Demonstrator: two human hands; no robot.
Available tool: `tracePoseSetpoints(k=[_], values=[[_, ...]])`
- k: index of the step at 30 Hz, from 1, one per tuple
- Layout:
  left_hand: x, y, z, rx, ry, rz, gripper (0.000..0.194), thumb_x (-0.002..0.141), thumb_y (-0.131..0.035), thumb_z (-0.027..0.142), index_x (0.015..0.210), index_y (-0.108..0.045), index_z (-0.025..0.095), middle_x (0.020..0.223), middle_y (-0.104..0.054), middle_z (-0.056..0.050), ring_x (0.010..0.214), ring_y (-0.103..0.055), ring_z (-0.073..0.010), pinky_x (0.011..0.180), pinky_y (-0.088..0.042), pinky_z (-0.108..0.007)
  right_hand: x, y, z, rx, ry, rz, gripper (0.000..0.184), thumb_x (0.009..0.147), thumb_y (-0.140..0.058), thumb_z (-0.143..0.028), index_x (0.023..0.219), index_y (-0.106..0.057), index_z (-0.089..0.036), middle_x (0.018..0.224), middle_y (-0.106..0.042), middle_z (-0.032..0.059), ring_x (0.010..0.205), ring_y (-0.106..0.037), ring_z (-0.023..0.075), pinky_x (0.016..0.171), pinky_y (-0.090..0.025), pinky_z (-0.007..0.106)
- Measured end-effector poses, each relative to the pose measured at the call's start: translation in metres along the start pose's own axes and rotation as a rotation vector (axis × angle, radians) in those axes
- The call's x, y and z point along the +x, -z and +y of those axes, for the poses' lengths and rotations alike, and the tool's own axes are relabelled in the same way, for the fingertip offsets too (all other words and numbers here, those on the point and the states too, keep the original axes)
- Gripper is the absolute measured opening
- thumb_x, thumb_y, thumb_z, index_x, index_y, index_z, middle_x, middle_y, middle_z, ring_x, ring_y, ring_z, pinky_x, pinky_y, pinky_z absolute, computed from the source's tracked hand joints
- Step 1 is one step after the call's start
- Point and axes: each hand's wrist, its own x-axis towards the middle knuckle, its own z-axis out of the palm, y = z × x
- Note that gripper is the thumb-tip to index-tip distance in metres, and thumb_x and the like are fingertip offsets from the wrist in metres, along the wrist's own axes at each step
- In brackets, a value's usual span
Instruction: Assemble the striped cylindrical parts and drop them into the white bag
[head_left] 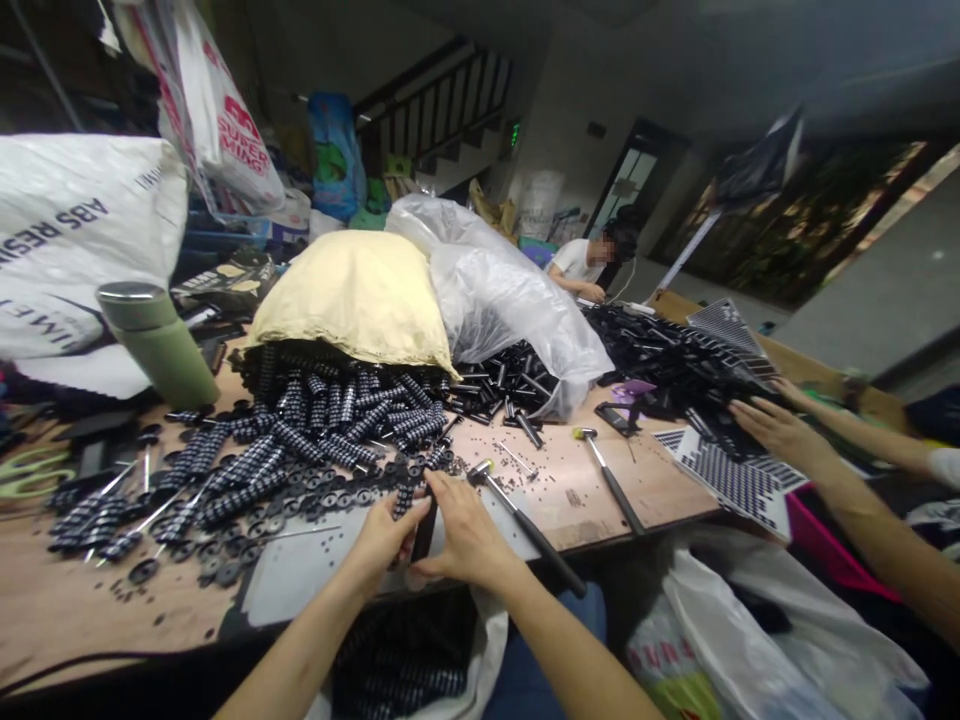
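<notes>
At the table's near edge my left hand (pixel 382 540) is closed round a short black ribbed roller (pixel 403 496). Close against it, my right hand (pixel 469 535) grips a dark flat bar (pixel 424 530) between thumb and fingers. Both pieces are partly hidden by the fingers, and I cannot tell whether they are joined. Beneath the hands is a grey board (pixel 300 570). Small black discs (pixel 315 500) lie just left of them, beside a pile of ribbed rollers (pixel 330 410). A hammer (pixel 529 525) with a yellow-tipped head rests right of my right hand.
Another hammer (pixel 611 485) lies farther right. A yellow sack (pixel 352 290) spills rollers at the back; a green flask (pixel 157 345) stands left. A co-worker's hands (pixel 780 430) reach over black parts at right. Below the edge, an open bag (pixel 405 650) holds rollers.
</notes>
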Motion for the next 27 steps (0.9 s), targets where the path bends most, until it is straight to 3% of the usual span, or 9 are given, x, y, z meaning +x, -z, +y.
tracePoseSetpoints(k=[2,6,11,14,16,21,27], values=[[0.0,0.005,0.0,-0.078,-0.015,-0.039,0.045,0.065,-0.061,0.048,0.097,-0.048,0.019,0.051,-0.045,0.01,0.033,-0.038,-0.0052,0.031,-0.028,-0.015,-0.002,-0.006,0.005,-0.051,-0.081,0.017,0.11,0.047,-0.076,-0.042,0.137,-0.019,-0.012,0.136,-0.033,0.0153,0.126,-0.027,0.0266,0.105,-0.022,0.041],[-0.001,0.012,0.0,-0.233,0.001,-0.052,0.042,0.068,-0.058,0.049,0.095,-0.049,0.018,0.061,-0.052,0.006,0.042,-0.047,-0.0055,0.037,-0.035,-0.015,-0.013,-0.017,0.018,-0.121,-0.268,-0.044,0.106,0.05,-0.071,-0.052,0.135,-0.023,-0.01,0.137,-0.029,0.0179,0.127,-0.024,0.0322,0.103,-0.022,0.046],[-0.008,0.009,0.004,-0.251,0.01,-0.059,0.043,0.071,-0.054,0.048,0.101,-0.05,0.017,0.051,-0.046,0.009,0.03,-0.035,-0.0038,0.029,-0.023,-0.013,-0.019,-0.016,0.023,-0.171,-0.331,-0.05,0.106,0.046,-0.072,-0.055,0.133,-0.03,-0.011,0.132,-0.036,0.0184,0.124,-0.028,0.0353,0.101,-0.023,0.049],[-0.012,0.007,0.008,-0.217,0.031,-0.039,0.051,0.071,-0.053,0.05,0.111,-0.048,0.019,0.044,-0.041,0.011,0.026,-0.03,-0.0037,0.027,-0.019,-0.013,-0.018,-0.01,0.016,-0.058,-0.265,-0.03,0.108,0.047,-0.074,-0.047,0.135,-0.022,-0.011,0.135,-0.031,0.0178,0.126,-0.025,0.0311,0.103,-0.024,0.046],[-0.015,0.006,0.01,-0.218,0.045,-0.017,0.052,0.071,-0.054,0.048,0.114,-0.048,0.019,0.044,-0.044,0.009,0.026,-0.033,-0.0041,0.027,-0.021,-0.013,-0.018,-0.004,0.006,0.065,-0.133,0.005,0.109,0.05,-0.074,-0.047,0.136,-0.017,-0.013,0.138,-0.026,0.0162,0.129,-0.022,0.027,0.105,-0.023,0.042],[-0.02,0.002,0.011,-0.37,0.067,0.047,0.033,0.071,-0.058,0.035,0.095,-0.057,0.013,0.051,-0.054,0.003,0.038,-0.052,-0.01,0.037,-0.042,-0.02,-0.013,0.003,-0.021,0.251,0.164,0.049,0.107,0.051,-0.075,-0.045,0.135,-0.015,-0.016,0.137,-0.027,0.0133,0.129,-0.023,0.0237,0.107,-0.022,0.038],[-0.029,-0.008,0.014,-0.401,0.093,0.074,0.022,0.072,-0.058,0.033,0.084,-0.055,0.014,0.051,-0.052,0.004,0.038,-0.054,-0.0116,0.036,-0.044,-0.021,-0.011,-0.01,-0.024,0.259,0.163,0.021,0.112,0.05,-0.076,-0.04,0.137,-0.009,-0.016,0.139,-0.023,0.0151,0.129,-0.022,0.0254,0.106,-0.023,0.039]])
